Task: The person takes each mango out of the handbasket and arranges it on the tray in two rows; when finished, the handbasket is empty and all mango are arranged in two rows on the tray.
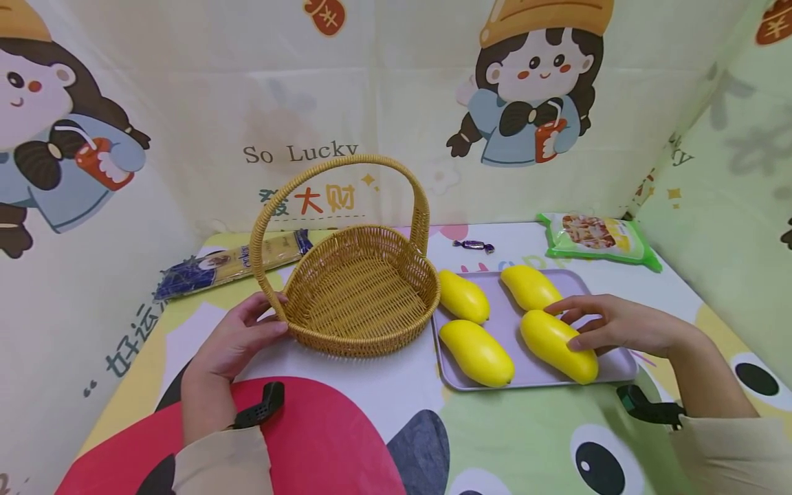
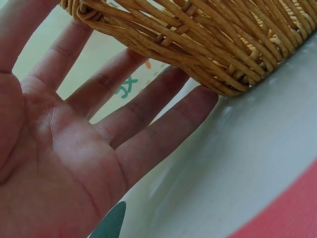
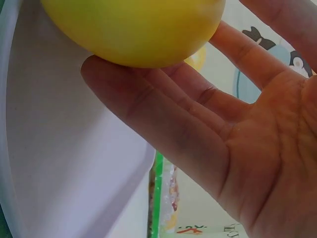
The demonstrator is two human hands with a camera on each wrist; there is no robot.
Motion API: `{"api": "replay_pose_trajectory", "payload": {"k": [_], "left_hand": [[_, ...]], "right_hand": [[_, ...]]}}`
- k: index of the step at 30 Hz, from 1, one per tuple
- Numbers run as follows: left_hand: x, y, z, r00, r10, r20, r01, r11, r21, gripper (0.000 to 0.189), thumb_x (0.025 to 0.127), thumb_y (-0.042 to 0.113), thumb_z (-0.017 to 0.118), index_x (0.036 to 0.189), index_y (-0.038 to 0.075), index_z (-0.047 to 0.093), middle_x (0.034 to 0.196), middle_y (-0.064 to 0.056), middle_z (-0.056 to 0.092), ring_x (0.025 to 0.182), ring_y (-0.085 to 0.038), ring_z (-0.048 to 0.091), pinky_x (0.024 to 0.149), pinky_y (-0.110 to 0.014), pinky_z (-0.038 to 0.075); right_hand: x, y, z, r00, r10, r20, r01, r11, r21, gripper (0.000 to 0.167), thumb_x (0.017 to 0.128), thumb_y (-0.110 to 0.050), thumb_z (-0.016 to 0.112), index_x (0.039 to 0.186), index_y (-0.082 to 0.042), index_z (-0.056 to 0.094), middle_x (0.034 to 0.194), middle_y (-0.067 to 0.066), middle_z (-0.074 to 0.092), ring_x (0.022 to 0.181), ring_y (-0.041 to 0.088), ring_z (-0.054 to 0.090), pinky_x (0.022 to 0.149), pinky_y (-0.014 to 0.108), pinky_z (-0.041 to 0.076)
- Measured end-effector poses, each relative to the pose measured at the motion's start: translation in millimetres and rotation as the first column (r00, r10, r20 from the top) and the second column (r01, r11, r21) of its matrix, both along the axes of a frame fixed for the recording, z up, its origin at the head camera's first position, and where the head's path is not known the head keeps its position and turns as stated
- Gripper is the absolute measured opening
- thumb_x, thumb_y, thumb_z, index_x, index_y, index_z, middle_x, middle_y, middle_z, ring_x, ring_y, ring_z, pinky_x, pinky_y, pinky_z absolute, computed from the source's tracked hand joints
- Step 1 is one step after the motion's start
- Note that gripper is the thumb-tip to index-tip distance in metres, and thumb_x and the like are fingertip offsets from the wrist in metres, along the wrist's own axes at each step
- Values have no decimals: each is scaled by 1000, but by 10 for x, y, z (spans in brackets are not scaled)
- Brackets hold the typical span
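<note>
A round wicker basket [image 1: 359, 292] with a tall arched handle stands on the table, with nothing inside it. My left hand [image 1: 238, 337] holds its left side at the foot of the handle, thumb in front; in the left wrist view the fingers [image 2: 148, 144] reach against the woven wall. To the right, several yellow mangoes lie on a lilac tray [image 1: 507, 330]. My right hand [image 1: 628, 326] grips the near-right mango [image 1: 557, 344], thumb on its near side. The right wrist view shows fingers [image 3: 173, 114] touching the underside of that mango [image 3: 138, 29].
Two mangoes [image 1: 476, 352] lie along the tray's left side, and another [image 1: 530, 287] sits behind the gripped one. Behind the basket is a long packet of pasta [image 1: 235, 265]. A wrapped candy [image 1: 474, 245] and a green-edged food packet [image 1: 600, 239] lie at the back.
</note>
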State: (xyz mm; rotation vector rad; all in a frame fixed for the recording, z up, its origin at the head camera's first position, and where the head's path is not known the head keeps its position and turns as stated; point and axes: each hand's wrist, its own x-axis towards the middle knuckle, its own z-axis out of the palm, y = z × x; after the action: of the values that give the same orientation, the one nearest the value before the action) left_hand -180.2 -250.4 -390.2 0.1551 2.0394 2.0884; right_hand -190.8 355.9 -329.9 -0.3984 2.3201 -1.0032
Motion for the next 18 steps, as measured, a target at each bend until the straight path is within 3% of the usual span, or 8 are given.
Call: {"api": "replay_pose_trajectory", "payload": {"k": [18], "left_hand": [[-14,0,-1,1000,0,4,0,1000,0,35,97,4,69,129,15,61,143,1,45,123,-8,60,96,-27,58]], "right_hand": [[23,64,22,999,-34,30,34,999,-7,63,97,-25,69,152,-4,45,147,31,48,115,29,63,84,34,62]]}}
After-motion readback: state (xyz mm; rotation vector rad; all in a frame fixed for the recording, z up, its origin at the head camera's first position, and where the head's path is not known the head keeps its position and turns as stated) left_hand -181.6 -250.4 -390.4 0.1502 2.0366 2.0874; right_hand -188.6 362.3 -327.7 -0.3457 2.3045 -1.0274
